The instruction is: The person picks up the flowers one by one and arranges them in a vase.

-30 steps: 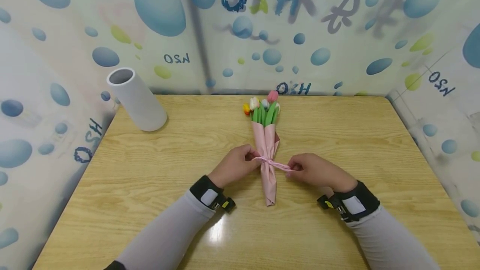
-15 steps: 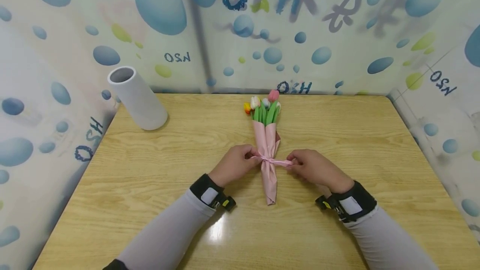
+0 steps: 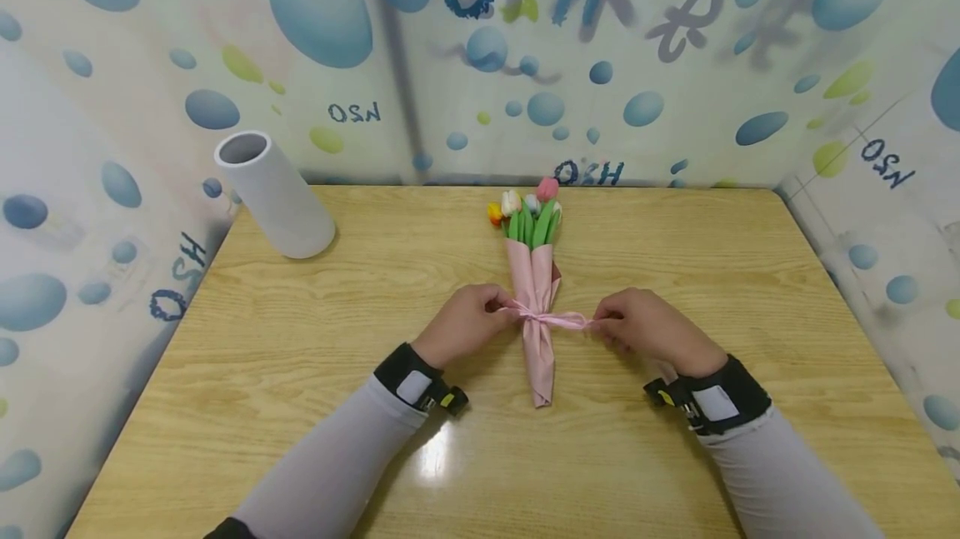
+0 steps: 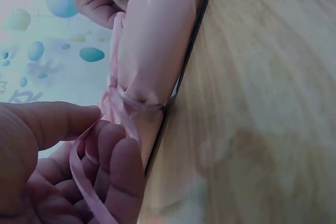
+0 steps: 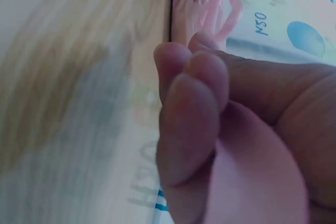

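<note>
A bouquet of tulips in pink wrapping paper [image 3: 542,364] lies on the table, heads toward the back wall. Around its narrow middle runs a pink ribbon [image 3: 566,320], knotted at the front with a loop stretching right. My left hand [image 3: 465,324] pinches ribbon close beside the knot between thumb and fingers; in the left wrist view a loose ribbon tail [image 4: 86,182] trails across those fingers. My right hand [image 3: 656,329] pinches the ribbon right of the bouquet. In the right wrist view, a wide ribbon strip [image 5: 257,171] comes out below the fingers, and the loop [image 5: 234,17] shows beyond them.
A white cylindrical vase [image 3: 277,202] stands at the table's back left. The wooden table [image 3: 337,297] ends at a wall covering [image 3: 585,64] with blue and green spots and lettering.
My right hand first rose slightly, then drew to the right, away from the bouquet, and the ribbon loop now shows more plainly. My left hand has stayed almost in place at the knot.
</note>
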`<state>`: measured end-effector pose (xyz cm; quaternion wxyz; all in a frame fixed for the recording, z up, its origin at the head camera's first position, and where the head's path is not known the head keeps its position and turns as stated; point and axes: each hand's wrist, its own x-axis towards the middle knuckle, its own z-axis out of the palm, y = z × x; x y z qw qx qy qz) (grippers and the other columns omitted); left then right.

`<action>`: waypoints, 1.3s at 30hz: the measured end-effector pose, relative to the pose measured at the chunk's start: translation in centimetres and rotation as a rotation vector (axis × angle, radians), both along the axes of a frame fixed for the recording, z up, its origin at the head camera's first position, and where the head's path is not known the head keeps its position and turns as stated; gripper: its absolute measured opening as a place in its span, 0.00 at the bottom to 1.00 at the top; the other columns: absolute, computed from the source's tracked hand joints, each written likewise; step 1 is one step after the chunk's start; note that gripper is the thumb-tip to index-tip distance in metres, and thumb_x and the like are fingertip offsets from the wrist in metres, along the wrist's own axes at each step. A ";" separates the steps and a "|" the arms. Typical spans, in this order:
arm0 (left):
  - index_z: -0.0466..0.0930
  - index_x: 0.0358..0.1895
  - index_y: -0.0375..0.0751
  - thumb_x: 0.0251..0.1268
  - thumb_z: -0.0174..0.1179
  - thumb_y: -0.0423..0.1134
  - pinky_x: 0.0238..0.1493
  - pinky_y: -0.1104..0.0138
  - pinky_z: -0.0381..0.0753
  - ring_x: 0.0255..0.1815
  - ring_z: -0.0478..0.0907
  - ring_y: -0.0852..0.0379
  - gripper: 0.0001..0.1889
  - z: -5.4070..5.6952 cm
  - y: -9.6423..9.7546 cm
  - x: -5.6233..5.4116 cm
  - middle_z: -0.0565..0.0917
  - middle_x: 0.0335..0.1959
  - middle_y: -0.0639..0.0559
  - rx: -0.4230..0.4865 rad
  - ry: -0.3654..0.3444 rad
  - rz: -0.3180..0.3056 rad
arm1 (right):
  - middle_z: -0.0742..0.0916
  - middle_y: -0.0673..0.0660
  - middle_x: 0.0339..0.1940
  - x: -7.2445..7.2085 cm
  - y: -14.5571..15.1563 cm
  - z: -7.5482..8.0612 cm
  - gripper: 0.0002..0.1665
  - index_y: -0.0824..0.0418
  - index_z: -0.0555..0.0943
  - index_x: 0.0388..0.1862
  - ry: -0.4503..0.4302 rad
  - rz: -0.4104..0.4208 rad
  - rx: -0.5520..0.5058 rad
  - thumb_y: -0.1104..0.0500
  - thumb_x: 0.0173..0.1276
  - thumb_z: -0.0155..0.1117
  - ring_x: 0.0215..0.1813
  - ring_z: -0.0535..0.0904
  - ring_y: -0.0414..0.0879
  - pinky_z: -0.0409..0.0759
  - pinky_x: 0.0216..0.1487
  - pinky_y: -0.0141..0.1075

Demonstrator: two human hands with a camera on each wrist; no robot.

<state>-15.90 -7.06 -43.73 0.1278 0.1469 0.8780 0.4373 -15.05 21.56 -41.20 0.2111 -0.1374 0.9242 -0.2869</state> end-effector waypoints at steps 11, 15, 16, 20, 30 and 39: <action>0.88 0.38 0.47 0.70 0.67 0.42 0.36 0.67 0.76 0.33 0.75 0.59 0.05 0.0 -0.7 -0.6 0.82 0.30 0.56 -0.020 0.016 -0.012 | 0.80 0.51 0.22 -0.7 1.6 0.2 0.09 0.60 0.87 0.38 0.032 0.006 0.020 0.59 0.78 0.63 0.25 0.75 0.42 0.75 0.28 0.35; 0.87 0.37 0.47 0.70 0.66 0.41 0.37 0.67 0.75 0.34 0.75 0.58 0.04 0.2 -1.0 -0.8 0.82 0.30 0.56 -0.046 0.024 -0.005 | 0.79 0.50 0.21 -0.8 2.0 0.0 0.09 0.59 0.87 0.38 0.028 0.002 0.031 0.59 0.78 0.63 0.25 0.74 0.42 0.73 0.28 0.35; 0.87 0.37 0.47 0.70 0.66 0.41 0.37 0.67 0.75 0.34 0.75 0.58 0.04 0.2 -1.1 -0.8 0.82 0.30 0.56 -0.049 0.022 -0.001 | 0.79 0.50 0.21 -0.9 2.1 0.0 0.09 0.59 0.87 0.38 0.025 0.001 0.031 0.59 0.78 0.63 0.25 0.74 0.42 0.73 0.28 0.35; 0.87 0.37 0.46 0.70 0.66 0.41 0.38 0.67 0.75 0.33 0.75 0.58 0.05 0.4 -1.4 -1.0 0.83 0.30 0.55 -0.067 0.012 0.008 | 0.80 0.51 0.22 -1.1 2.3 -0.1 0.09 0.60 0.87 0.38 0.021 0.001 0.031 0.60 0.78 0.62 0.25 0.74 0.43 0.74 0.28 0.35; 0.88 0.39 0.45 0.71 0.65 0.41 0.38 0.66 0.76 0.34 0.76 0.57 0.06 0.5 -2.4 -1.6 0.84 0.33 0.53 -0.108 -0.001 0.040 | 0.81 0.52 0.22 -1.4 2.9 0.1 0.09 0.61 0.87 0.38 0.009 -0.008 0.045 0.60 0.78 0.62 0.26 0.75 0.43 0.74 0.30 0.36; 0.87 0.39 0.44 0.71 0.65 0.41 0.36 0.67 0.74 0.34 0.75 0.56 0.06 0.4 -3.1 -2.1 0.83 0.33 0.53 -0.128 -0.007 0.048 | 0.83 0.51 0.27 -1.5 3.1 -0.3 0.09 0.59 0.88 0.39 0.042 -0.010 0.083 0.58 0.77 0.63 0.31 0.75 0.44 0.76 0.35 0.37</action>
